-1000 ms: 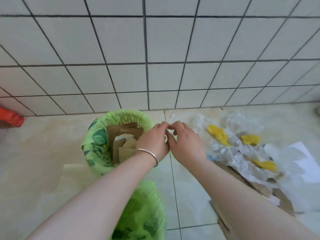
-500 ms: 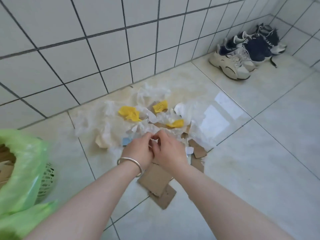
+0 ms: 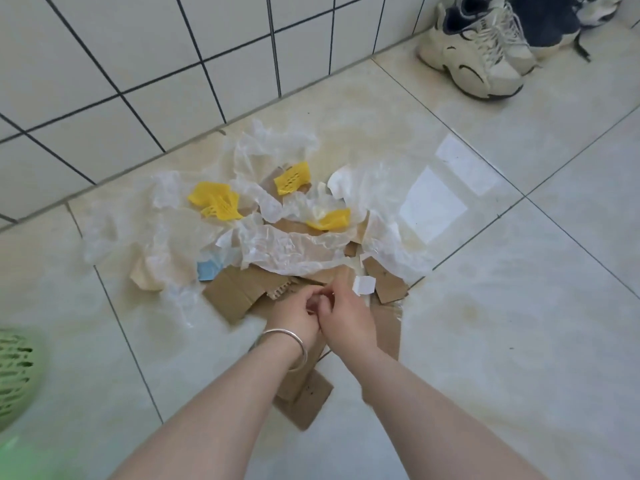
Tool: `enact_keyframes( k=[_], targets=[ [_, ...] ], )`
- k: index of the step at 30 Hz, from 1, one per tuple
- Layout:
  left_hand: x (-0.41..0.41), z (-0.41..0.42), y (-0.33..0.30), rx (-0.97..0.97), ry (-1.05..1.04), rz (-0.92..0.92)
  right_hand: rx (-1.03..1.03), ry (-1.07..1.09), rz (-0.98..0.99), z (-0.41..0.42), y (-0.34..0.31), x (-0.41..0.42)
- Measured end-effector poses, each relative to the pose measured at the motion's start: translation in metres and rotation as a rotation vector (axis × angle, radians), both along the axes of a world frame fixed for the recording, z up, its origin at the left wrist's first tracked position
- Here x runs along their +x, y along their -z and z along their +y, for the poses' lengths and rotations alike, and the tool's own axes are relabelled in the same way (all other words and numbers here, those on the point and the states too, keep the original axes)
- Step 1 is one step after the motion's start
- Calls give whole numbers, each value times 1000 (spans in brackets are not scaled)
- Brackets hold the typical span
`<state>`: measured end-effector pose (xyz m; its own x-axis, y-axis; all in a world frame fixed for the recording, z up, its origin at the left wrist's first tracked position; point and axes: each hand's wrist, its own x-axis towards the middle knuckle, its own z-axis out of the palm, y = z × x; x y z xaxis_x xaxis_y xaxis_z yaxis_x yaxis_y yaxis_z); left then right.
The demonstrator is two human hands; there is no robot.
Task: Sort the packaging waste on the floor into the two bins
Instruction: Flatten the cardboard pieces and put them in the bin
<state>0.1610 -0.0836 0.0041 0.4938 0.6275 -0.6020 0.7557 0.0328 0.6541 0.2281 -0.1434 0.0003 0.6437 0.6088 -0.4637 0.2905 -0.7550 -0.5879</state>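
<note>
The left hand [image 3: 292,315] and right hand [image 3: 343,318] are held together, fingers curled and touching, directly above the brown cardboard pieces [image 3: 235,294] at the near edge of the waste pile on the floor [image 3: 502,323] — whether anything is pinched between them cannot be told. Crumpled clear plastic film [image 3: 294,251] and yellow foam netting [image 3: 216,202] are spread behind the cardboard toward the tiled wall [image 3: 138,57]. One green bin [image 3: 14,368] is seen at the left edge — well apart from the pile — and sneakers [image 3: 478,53] are placed at the far right.
</note>
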Motion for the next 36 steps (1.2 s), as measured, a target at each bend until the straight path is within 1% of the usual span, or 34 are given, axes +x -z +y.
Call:
enact_keyframes(
  k=[2, 3, 4, 6, 9, 13, 15, 17, 19, 23, 25, 27, 29, 31, 34, 36],
  targets=[
    [1, 3, 14, -25, -39, 29, -3, 27, 34, 1, 11, 7],
    [1, 5, 20, -29, -64, 43, -12, 26, 21, 1, 16, 13],
    [1, 6, 26, -31, -92, 54, -28, 10, -29, 0, 21, 20],
    [-1, 8, 34, -22, -157, 83, -69, -33, -198, 0, 31, 33],
    [-7, 14, 41, 72, -283, 140, -120, -86, -385, 2, 37, 48],
    [-15, 21, 42, 205, -388, 200, -229, -199, -397, 11, 43, 57],
    [-18, 22, 45, 197, -375, 223, -272, -258, -403, 16, 47, 57],
    [-20, 19, 48, 170, -353, 286, -316, -254, -387, 20, 50, 55],
    [-21, 12, 52, 183, -348, 344, -364, -215, -346, 22, 52, 50],
    [-23, 4, 55, 267, -362, 358, -424, -212, -279, 18, 53, 38],
    [-26, 7, 57, 275, -334, 399, -420, -178, -185, 18, 51, 37],
    [-31, 12, 58, 292, -299, 433, -373, -116, -56, 21, 47, 37],
    [-35, 16, 60, 323, -256, 444, -339, -93, 32, 23, 43, 36],
    [-37, 19, 62, 330, -244, 408, -289, -51, 132, 27, 41, 35],
    [-35, 21, 62, 280, -304, 299, -144, 165, 419, 34, 43, 30],
    [-32, 23, 59, 212, -378, 246, -84, 257, 523, 39, 47, 26]
  ],
)
